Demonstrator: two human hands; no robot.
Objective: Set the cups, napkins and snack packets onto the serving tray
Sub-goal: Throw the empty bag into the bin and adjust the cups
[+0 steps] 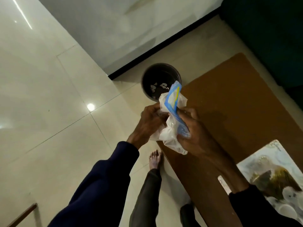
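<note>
Both hands hold a crumpled clear plastic wrapper (172,115) with blue and yellow edging, up in the air beside the brown table's (237,99) left edge. My left hand (150,123) pinches its left side. My right hand (195,133) grips its right and lower part. The serving tray (265,164), printed with a picture, lies at the table's near right. Several clear cups (288,195) stand on the tray's near end, partly hidden by my right sleeve.
A dark round waste bin (161,76) stands on the tiled floor just beyond the wrapper, with white scraps inside. My bare foot (155,159) is on the floor by the table's edge. A white wall with a black skirting runs behind the bin.
</note>
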